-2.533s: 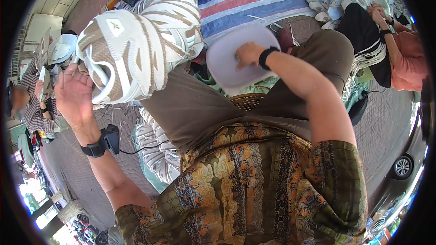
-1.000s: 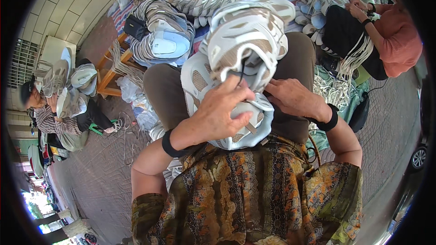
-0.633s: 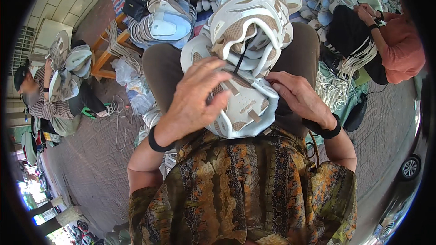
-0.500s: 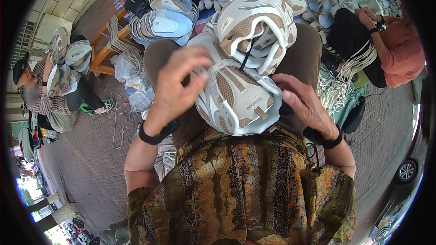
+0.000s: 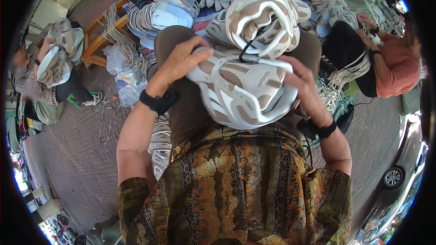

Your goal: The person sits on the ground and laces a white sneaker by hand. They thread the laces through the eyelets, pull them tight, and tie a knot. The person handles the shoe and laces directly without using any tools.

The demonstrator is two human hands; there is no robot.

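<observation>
A white and tan shoe upper [image 5: 231, 86], flat and partly blurred, lies across my lap. My left hand [image 5: 185, 60] pinches its upper left edge between thumb and fingers. At its right side my right hand [image 5: 305, 86] is closed on the edge, its fingertips partly hidden behind the material. Just beyond sits a curled bundle of matching shoe uppers [image 5: 263, 20], nested together on my knees. A black cord [image 5: 247, 51] hangs from that bundle down to the upper in my hands.
Stacks of shoe uppers [image 5: 170, 13] lie on a striped sheet ahead, beside a wooden stool [image 5: 97, 47]. One person [image 5: 43, 59] sits at the left holding uppers; another, in a coral top [image 5: 395, 68], sits at the right near pale laces [image 5: 347, 72]. A car [image 5: 393, 177] stands at lower right.
My left hand has come down from above and now grips the upper's left edge. The upper's right side has been lifted and folded by my right hand.
</observation>
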